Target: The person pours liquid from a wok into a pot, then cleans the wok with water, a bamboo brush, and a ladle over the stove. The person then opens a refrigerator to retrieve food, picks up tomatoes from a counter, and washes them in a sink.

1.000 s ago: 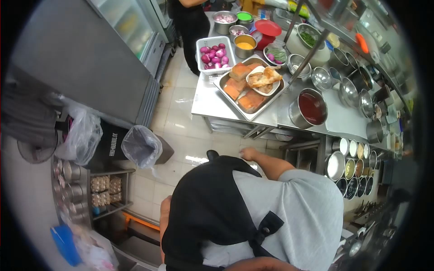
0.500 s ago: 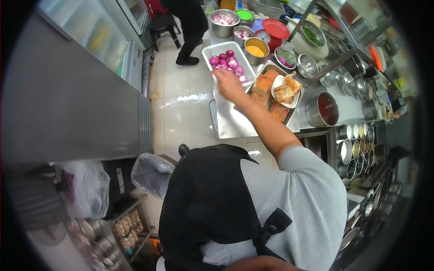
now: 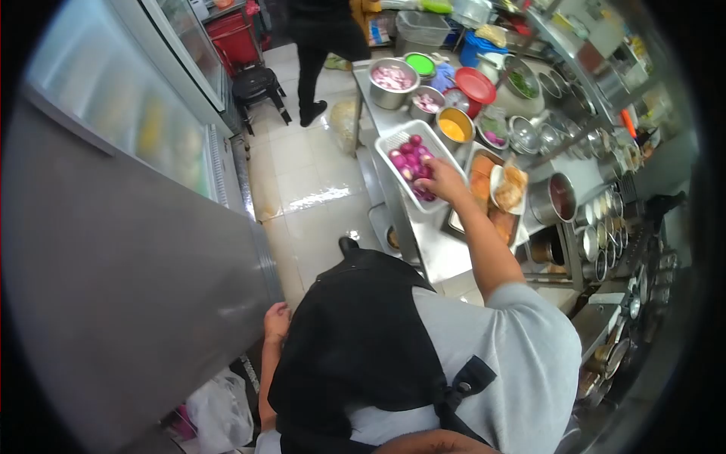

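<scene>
On the silver metal table (image 3: 442,256), our right hand (image 3: 441,181) is over round purple onions (image 3: 408,160) in a white plastic basket (image 3: 437,142). Pinching? We can't tell. Loose fingers could drop one.

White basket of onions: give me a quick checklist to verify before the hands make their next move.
1. Right hand at the onions: ok, it reaches into the white basket and is on or just over them.
2. Firm grip on an onion: cannot tell; the hand itself hides any contact.
3. Left hand free: ok as far as seen; nothing shows in it, low near the grey cabinet.
4. Basket fully on the table: cannot tell; it sits right by the edge, and any overhang is unclear.
5. Other person out of the way: ok, standing near the table's far end, apart from the basket.
</scene>
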The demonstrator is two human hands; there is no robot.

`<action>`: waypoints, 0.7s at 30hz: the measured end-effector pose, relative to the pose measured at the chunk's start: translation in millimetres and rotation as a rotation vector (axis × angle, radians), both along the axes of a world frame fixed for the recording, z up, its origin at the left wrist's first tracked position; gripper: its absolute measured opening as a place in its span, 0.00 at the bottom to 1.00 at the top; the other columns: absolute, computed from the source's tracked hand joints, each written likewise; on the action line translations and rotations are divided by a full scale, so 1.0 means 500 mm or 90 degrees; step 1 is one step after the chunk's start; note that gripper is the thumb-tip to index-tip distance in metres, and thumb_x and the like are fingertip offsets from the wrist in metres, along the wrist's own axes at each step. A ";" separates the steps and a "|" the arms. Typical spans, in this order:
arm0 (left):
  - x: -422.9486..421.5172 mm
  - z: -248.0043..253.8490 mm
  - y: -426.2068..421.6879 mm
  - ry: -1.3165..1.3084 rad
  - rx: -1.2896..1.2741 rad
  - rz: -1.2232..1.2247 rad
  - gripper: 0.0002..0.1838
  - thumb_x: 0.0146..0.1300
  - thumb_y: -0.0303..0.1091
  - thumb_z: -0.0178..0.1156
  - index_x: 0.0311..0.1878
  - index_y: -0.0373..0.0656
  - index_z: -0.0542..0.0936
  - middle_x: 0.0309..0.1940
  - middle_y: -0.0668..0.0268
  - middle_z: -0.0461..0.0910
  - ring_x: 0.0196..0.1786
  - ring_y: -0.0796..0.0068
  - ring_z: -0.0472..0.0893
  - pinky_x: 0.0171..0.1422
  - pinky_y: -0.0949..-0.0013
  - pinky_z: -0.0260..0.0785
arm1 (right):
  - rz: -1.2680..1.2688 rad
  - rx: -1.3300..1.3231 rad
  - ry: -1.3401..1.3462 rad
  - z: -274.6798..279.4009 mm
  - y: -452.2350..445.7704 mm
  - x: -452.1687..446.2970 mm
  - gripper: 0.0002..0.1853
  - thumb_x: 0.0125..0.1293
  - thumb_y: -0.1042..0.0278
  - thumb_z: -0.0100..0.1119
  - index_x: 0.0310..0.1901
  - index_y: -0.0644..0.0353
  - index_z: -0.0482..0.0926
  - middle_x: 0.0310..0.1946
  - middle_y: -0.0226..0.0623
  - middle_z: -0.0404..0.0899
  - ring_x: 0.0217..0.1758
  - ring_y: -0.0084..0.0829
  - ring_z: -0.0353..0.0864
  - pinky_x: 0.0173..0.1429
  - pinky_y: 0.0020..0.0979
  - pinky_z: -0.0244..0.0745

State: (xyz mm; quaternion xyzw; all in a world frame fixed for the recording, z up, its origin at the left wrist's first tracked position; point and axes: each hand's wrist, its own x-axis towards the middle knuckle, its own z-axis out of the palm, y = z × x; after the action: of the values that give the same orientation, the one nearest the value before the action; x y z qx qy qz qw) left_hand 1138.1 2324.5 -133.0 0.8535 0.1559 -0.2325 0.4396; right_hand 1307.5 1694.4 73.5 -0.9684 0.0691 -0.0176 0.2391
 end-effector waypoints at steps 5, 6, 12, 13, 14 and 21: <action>0.260 0.012 -0.068 0.002 -0.087 -0.114 0.19 0.67 0.37 0.65 0.59 0.44 0.87 0.43 0.56 0.91 0.46 0.63 0.91 0.56 0.63 0.81 | -0.075 0.019 -0.207 0.066 0.052 0.103 0.26 0.66 0.61 0.75 0.64 0.57 0.82 0.57 0.49 0.78 0.53 0.52 0.84 0.62 0.46 0.80; 0.315 0.017 -0.078 -0.008 -0.074 -0.105 0.19 0.67 0.37 0.65 0.59 0.44 0.87 0.43 0.56 0.91 0.46 0.63 0.91 0.56 0.63 0.81 | -0.067 0.033 -0.216 0.071 0.061 0.139 0.26 0.66 0.61 0.75 0.64 0.57 0.82 0.57 0.49 0.78 0.53 0.52 0.84 0.62 0.46 0.80; 0.701 0.076 -0.133 0.086 0.069 -0.275 0.23 0.67 0.47 0.68 0.62 0.47 0.87 0.53 0.52 0.90 0.58 0.54 0.88 0.65 0.57 0.78 | -0.063 0.204 -0.264 0.092 0.120 0.424 0.26 0.67 0.69 0.73 0.66 0.58 0.81 0.51 0.43 0.80 0.43 0.36 0.82 0.47 0.35 0.81; 0.770 0.091 -0.135 0.081 0.075 -0.263 0.23 0.67 0.47 0.68 0.62 0.47 0.87 0.53 0.52 0.90 0.58 0.54 0.88 0.65 0.57 0.78 | -0.041 0.224 -0.267 0.088 0.125 0.477 0.26 0.67 0.69 0.73 0.66 0.58 0.81 0.50 0.43 0.80 0.41 0.35 0.82 0.47 0.34 0.80; 0.832 0.100 -0.137 0.052 0.157 -0.338 0.23 0.67 0.46 0.66 0.62 0.47 0.87 0.54 0.51 0.89 0.60 0.52 0.87 0.67 0.56 0.78 | 0.007 0.217 -0.280 0.085 0.125 0.533 0.27 0.66 0.69 0.74 0.66 0.57 0.80 0.51 0.42 0.80 0.40 0.36 0.82 0.47 0.35 0.80; 1.196 0.176 -0.152 -0.063 0.249 -0.295 0.21 0.68 0.43 0.63 0.60 0.45 0.86 0.52 0.49 0.88 0.57 0.47 0.87 0.64 0.51 0.78 | 0.089 0.225 -0.197 0.165 0.147 0.883 0.27 0.65 0.68 0.74 0.66 0.56 0.80 0.54 0.43 0.80 0.43 0.39 0.83 0.49 0.37 0.81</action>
State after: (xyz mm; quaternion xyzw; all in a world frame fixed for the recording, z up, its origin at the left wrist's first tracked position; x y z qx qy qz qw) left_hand 1735.9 2248.5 -45.2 0.9451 -0.0230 -0.2502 0.2089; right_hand 1749.2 1767.7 156.1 -0.8998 -0.0334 -0.1367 0.4129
